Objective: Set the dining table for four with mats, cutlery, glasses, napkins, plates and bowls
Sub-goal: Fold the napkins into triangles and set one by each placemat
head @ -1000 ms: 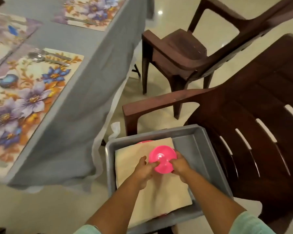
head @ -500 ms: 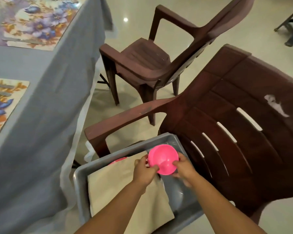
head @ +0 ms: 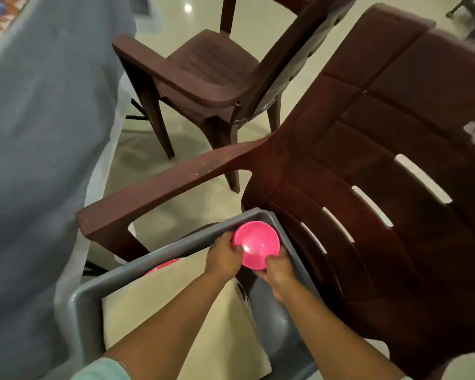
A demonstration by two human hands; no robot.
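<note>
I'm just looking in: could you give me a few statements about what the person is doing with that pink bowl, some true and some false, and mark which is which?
1. Both hands hold the pink bowl. True: the left hand and right hand grip it from either side.
2. The bowl is over the table. False: it is over the far corner of the grey tub.
3. The tub sits on a brown chair. True.
4. A folded beige cloth lies in the tub. True.
5. The second brown chair has a plate on its seat. False: its seat is bare.
</note>
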